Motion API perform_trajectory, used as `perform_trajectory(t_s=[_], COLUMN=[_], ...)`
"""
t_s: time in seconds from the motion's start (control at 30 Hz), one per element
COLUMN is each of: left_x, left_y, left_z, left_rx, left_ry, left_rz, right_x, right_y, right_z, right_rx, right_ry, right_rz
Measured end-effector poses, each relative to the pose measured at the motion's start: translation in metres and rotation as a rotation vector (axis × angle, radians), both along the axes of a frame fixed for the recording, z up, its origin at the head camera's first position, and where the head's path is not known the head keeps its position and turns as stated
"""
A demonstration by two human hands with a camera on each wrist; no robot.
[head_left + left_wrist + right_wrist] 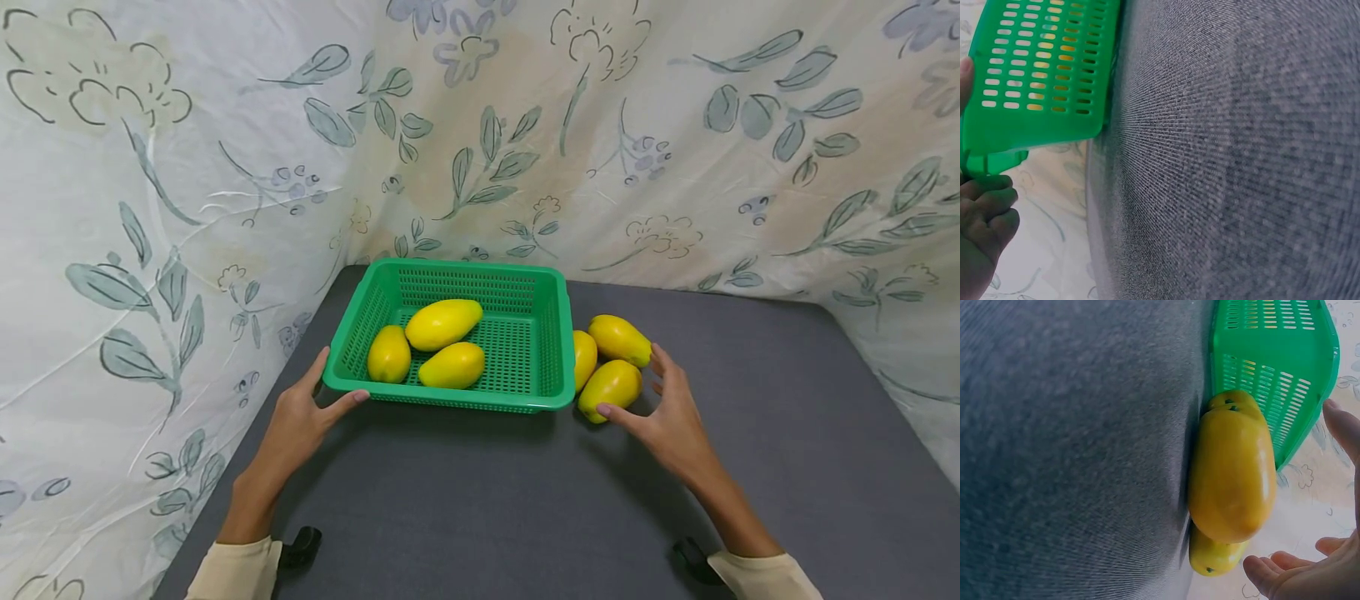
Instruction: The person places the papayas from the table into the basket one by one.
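Yellow mangoes are the items in hand: three lie loose on the counter [750,467] just beside the right wall of the green basket [558,350], and three more lie inside it. The nearest loose mango [611,387] lies at the basket's front right corner, with the right hand [671,417] spread open around it, fingertips at or just off its skin; no grip is closed on it. The left hand [300,417] rests against the basket's front left corner, thumb along the front rim, fingers relaxed. Risk, as a judgement: the smooth, rounded fruit could roll or slip out of a loose hold, nudging the two mangoes behind it [618,337] along the basket wall. A lift that strikes the basket rim could shift the lightweight basket if the left hand is not bracing it.
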State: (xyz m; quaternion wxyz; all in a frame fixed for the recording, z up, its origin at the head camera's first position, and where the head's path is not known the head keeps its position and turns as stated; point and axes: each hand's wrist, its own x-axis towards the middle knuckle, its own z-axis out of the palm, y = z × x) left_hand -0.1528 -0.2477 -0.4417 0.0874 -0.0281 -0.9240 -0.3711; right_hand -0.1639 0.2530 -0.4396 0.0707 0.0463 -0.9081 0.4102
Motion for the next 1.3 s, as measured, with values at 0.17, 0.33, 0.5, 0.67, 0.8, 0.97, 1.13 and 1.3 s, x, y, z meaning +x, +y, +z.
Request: perform_trajectory(t_s=[0.17, 0.33, 0.5, 0.67, 0.8, 0.97, 1.13, 1.3], left_x=[0.000, 0.000, -0.001, -0.001, -0.001, -0.001, -0.001, -0.001], left_y=[-0.001, -0.001, -0.001, -0.001, -0.001, -0.002, -0.001, 0.000], left_z=[-0.001, -0.002, -0.003, -0.003, -0.004, -0.005, -0.004, -0.003], left_rx=[0.008, 0.006, -0.003, -0.005, -0.003, 0.002, -0.002, 0.002], left_ry=[0.006, 0.025, 0.034, 0.033, 0.036, 0.039, 0.044, 0.040], left_rz=[-0.004, -0.009, -0.009, -0.008, -0.010, -0.010, -0.012, -0.011], right_x=[-0.002, -0.004, -0.008, -0.010, -0.013, -0.016, -0.018, -0.020], right_y=[0.001, 0.001, -0.001, -0.002, -0.001, 0.000, -0.001, -0.002], right_z=[-0.004, -0.008, -0.011, -0.013, -0.016, -0.018, -0.018, -0.021], right_rx=[0.013, 0.027, 0.049, 0.065, 0.063, 0.066, 0.069, 0.062], right_ry=[-0.028, -0.043, -0.053, -0.069, -0.077, -0.074, -0.082, -0.100], right_rz=[0.005, 0.018, 0.024, 0.023, 0.021, 0.029, 0.042, 0.053])
